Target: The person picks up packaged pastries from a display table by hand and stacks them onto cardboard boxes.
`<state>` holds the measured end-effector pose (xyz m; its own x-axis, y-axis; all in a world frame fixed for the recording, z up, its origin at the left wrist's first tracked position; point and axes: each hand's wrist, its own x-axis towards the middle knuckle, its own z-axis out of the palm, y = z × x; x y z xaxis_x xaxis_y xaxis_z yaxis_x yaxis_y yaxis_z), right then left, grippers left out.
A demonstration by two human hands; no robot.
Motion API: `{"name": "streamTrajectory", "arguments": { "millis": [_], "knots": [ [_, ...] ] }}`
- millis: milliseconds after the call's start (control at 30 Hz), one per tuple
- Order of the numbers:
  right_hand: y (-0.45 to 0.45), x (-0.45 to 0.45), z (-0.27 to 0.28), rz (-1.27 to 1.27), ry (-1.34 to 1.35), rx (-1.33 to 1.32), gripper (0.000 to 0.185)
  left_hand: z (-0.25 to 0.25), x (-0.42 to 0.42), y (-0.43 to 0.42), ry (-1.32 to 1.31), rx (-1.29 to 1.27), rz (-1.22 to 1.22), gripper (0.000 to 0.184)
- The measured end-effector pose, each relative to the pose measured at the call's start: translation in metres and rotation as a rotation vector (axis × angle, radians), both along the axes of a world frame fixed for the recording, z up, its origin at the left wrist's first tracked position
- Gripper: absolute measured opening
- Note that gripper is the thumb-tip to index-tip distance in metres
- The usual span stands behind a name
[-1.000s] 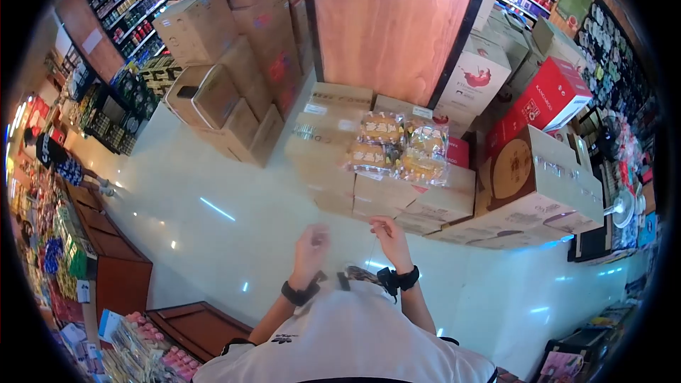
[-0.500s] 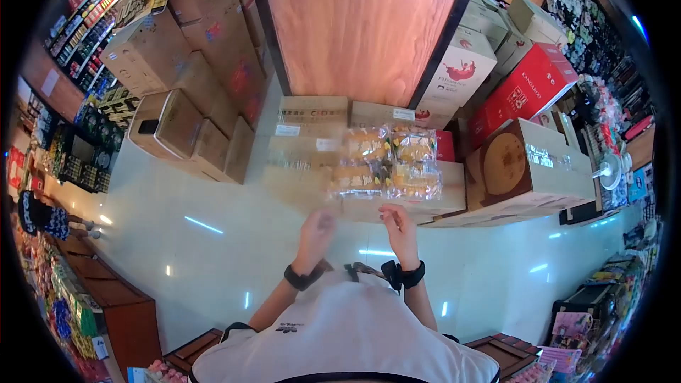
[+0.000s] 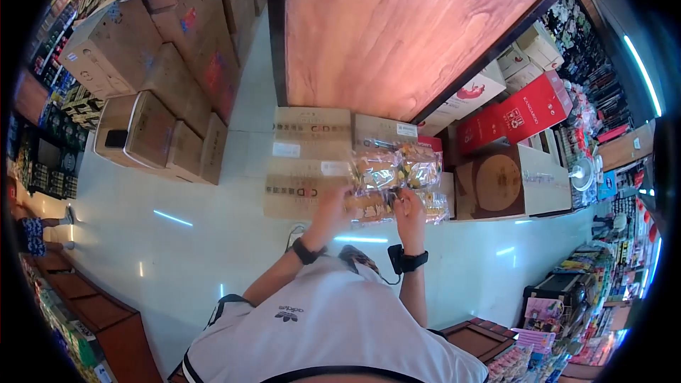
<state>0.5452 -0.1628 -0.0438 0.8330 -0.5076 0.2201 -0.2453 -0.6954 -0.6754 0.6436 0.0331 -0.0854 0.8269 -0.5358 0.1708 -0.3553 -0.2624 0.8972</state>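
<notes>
Several clear plastic-wrapped packs (image 3: 374,171) with orange-yellow contents lie in two rows on cardboard cartons in front of the wooden panel. My right hand (image 3: 411,218) is at the near row, its fingers bent in a pinch on the plastic wrap of a pack. My left hand (image 3: 330,216) is at the left edge of that row, smeared by motion, so its fingers cannot be made out. Beneath and left of the packs stands a closed brown carton (image 3: 301,195) with printed tape.
A tall wooden panel (image 3: 383,35) rises behind the cartons. Stacked boxes (image 3: 142,128) stand at left, with a dark phone-like object (image 3: 119,130) on one. At right are a red box (image 3: 511,113) and a carton with a round patch (image 3: 499,182). A person's legs (image 3: 53,230) show far left.
Both hands have moved forward from short of the packs onto the near row. The right fingers have closed on plastic wrap. The camera view has shifted and tilted.
</notes>
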Motion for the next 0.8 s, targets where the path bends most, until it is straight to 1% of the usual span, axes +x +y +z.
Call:
{"name": "streamTrajectory", "arguments": {
  "millis": [67,100,133,167,200,233,267,300,333,367,400,433,467,500,533,600,633,667,700,733,767,800],
  "knots": [
    [-0.003,0.008,0.001,-0.009,0.065,-0.086,0.036,-0.015,0.007,-0.006,-0.007,0.062,-0.02,0.052],
    [-0.004,0.013,0.004,-0.013,0.101,-0.105,0.039,-0.013,0.009,-0.009,-0.093,-0.027,-0.006,0.048],
    [-0.005,0.018,0.006,-0.012,0.138,-0.123,0.043,-0.014,0.012,-0.014,-0.045,-0.038,-0.038,0.048],
    [-0.009,0.02,-0.002,-0.032,0.188,-0.162,0.05,-0.016,0.013,-0.016,0.005,-0.043,-0.062,0.048],
    [-0.009,0.021,0.001,-0.023,0.217,-0.179,0.052,-0.019,0.014,-0.018,0.048,-0.046,-0.071,0.048],
    [-0.01,0.025,0.002,0.007,0.229,-0.196,0.053,-0.022,0.015,-0.021,0.044,0.029,-0.099,0.045],
    [-0.018,0.024,-0.013,0.06,0.152,-0.264,0.051,-0.031,0.011,-0.03,0.064,-0.215,-0.054,0.039],
    [-0.025,0.024,-0.018,0.082,0.183,-0.256,0.056,-0.051,0.005,-0.036,-0.032,-0.193,0.044,0.033],
    [-0.027,0.029,-0.013,0.041,0.276,-0.168,0.055,-0.016,0.009,-0.035,0.069,-0.123,0.022,0.032],
    [-0.03,0.032,-0.013,-0.019,0.385,-0.235,0.054,0.003,0.008,-0.036,0.159,0.006,0.023,0.027],
    [-0.044,0.03,-0.03,0.083,0.241,-0.158,0.055,-0.009,0.008,-0.042,-0.129,0.07,0.086,0.031],
    [-0.039,0.035,-0.013,0.128,0.223,0.002,0.053,-0.003,0.0,-0.047,0.019,0.133,0.121,0.029],
    [-0.038,0.04,-0.007,0.091,0.284,0.168,0.05,-0.024,-0.001,-0.059,0.143,0.032,0.114,0.026],
    [-0.029,0.041,-0.002,0.09,0.142,0.369,0.039,-0.01,-0.002,-0.057,0.078,-0.018,0.173,0.025],
    [-0.065,0.045,-0.047,0.193,0.154,0.293,0.046,0.012,-0.007,-0.057,0.005,-0.064,0.221,0.024],
    [-0.057,0.045,-0.024,0.24,0.207,0.285,0.042,0.035,-0.011,-0.059,0.09,-0.094,0.283,0.024],
    [-0.054,0.04,-0.014,0.325,0.19,0.175,0.042,0.04,-0.012,-0.061,0.132,-0.113,0.296,0.024],
    [-0.051,0.034,-0.002,0.402,0.169,0.061,0.045,0.039,-0.013,-0.064,0.1,-0.168,0.337,0.024],
    [-0.042,0.033,0.02,0.376,0.211,0.142,0.045,0.036,-0.012,-0.066,0.066,-0.224,0.373,0.025],
    [-0.041,0.033,0.032,0.447,0.133,0.277,0.046,0.041,-0.013,-0.066,0.026,-0.275,0.413,0.025],
    [-0.052,0.036,0.02,0.441,0.156,0.306,0.045,0.043,-0.018,-0.064,0.061,-0.312,0.458,0.025],
    [-0.06,0.04,0.007,0.43,0.188,0.338,0.044,0.038,-0.019,-0.065,0.023,-0.317,0.55,0.025]
  ]
}}
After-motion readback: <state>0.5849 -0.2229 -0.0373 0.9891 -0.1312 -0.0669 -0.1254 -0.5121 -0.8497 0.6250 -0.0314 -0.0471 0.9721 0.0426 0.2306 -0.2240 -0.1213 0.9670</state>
